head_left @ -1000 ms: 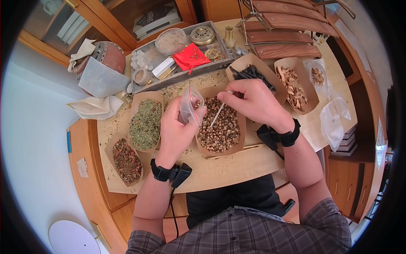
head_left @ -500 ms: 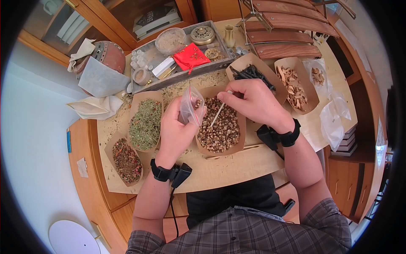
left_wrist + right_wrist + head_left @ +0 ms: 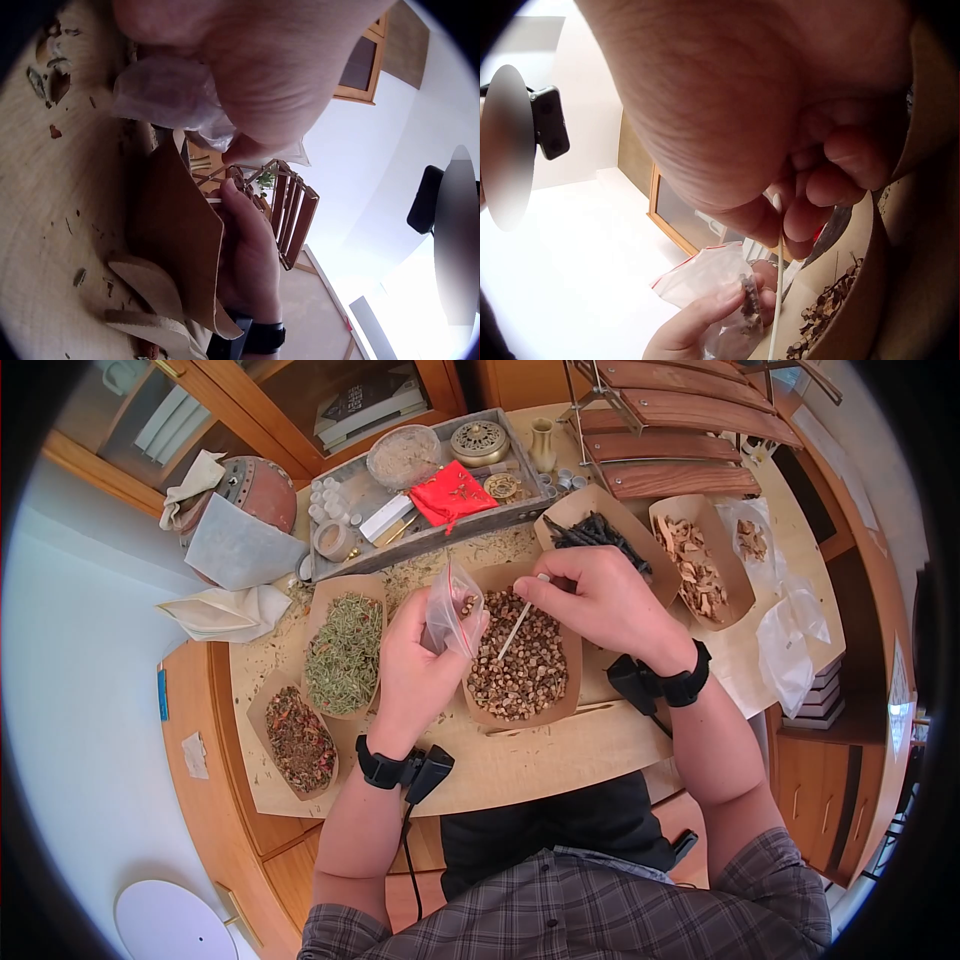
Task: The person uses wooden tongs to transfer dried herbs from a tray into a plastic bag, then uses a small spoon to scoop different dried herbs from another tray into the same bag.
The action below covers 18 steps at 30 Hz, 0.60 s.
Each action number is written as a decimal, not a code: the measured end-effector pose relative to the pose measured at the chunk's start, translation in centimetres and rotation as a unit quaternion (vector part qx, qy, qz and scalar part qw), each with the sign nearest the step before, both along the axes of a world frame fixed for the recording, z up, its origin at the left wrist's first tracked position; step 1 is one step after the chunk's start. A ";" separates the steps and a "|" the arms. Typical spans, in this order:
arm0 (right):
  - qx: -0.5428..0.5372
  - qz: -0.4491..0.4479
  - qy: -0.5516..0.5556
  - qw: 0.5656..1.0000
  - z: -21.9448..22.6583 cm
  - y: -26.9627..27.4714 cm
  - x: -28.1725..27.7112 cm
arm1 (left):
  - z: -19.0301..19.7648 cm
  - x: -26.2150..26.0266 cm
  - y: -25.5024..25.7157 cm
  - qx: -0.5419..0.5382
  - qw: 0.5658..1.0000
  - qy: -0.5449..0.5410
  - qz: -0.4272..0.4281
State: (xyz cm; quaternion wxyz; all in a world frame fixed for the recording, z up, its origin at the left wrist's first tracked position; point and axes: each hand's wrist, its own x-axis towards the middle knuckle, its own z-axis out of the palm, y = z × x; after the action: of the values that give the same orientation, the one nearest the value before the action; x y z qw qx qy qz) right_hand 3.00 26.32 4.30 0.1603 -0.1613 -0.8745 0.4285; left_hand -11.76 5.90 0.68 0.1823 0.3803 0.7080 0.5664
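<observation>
My left hand [image 3: 412,665] grips a clear zip-top bag [image 3: 447,610] with its mouth upward. Some brown pieces [image 3: 750,300] show through the plastic in the right wrist view. My right hand [image 3: 610,600] pinches a thin pale stick [image 3: 514,630] between thumb and fingers. The stick slants down, its lower end over the chopped brown dried pieces [image 3: 520,685] in a brown paper tray [image 3: 574,678]. Both hands are above this tray, the bag at its left edge. In the left wrist view, the palm and bag hide much of the tray's contents.
Trays of green dried herb [image 3: 345,655] and a reddish mix [image 3: 295,745] stand left. Dark sticks [image 3: 600,538] and pale shavings [image 3: 692,565] fill trays at right. Behind is a grey wooden tray [image 3: 420,540] with a red pouch [image 3: 450,498]; a slatted wooden rack [image 3: 680,450] stands back right.
</observation>
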 end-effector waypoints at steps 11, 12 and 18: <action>0.001 0.002 0.007 1.000 -0.2 0.0 0.0 | -0.5 -0.3 -0.3 -0.016 1.000 0.014 -0.006; -0.001 0.004 0.003 1.000 -0.3 0.0 0.1 | -0.5 -0.4 -0.3 -0.015 1.000 0.009 -0.007; -0.004 0.007 0.001 1.000 -0.4 0.1 0.1 | -0.3 -0.3 -0.2 -0.013 1.000 0.004 -0.010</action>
State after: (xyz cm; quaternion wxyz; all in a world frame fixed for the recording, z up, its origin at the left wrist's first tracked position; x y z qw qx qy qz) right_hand 3.08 26.37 3.92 0.1580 -0.1553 -0.8736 0.4334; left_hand -12.04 5.68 0.41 0.1900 0.3869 0.7124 0.5537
